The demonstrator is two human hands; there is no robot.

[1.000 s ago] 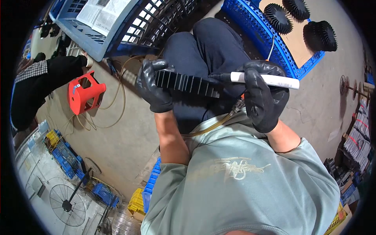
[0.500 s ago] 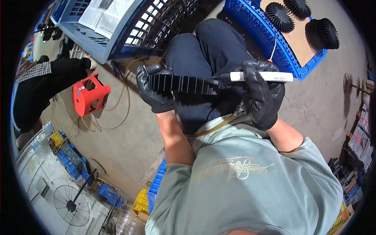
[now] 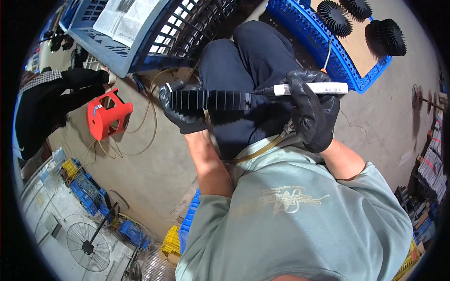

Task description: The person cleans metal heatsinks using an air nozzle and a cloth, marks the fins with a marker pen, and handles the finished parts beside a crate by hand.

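Observation:
My left hand (image 3: 183, 112), in a black glove, grips a black finned part (image 3: 225, 100) by its left end, above my dark trousers. The part is seen edge-on, its fins side by side. My right hand (image 3: 313, 112), also gloved in black, is closed around a white marker (image 3: 328, 88). The marker lies nearly level, its dark tip pointing left at the right end of the finned part. Whether tip and part touch, I cannot tell.
A blue-grey crate (image 3: 101, 51) holds printed papers (image 3: 125, 21). On cardboard over a blue crate (image 3: 344, 75) stand several black finned parts (image 3: 385, 37). A red stool (image 3: 108, 114) stands at left beside another person (image 3: 47, 105). Behind are hoses and a fan (image 3: 88, 247).
The finned part has turned from a slant to nearly level and shifted a little left with my left hand. The marker has also levelled and moved slightly left and up.

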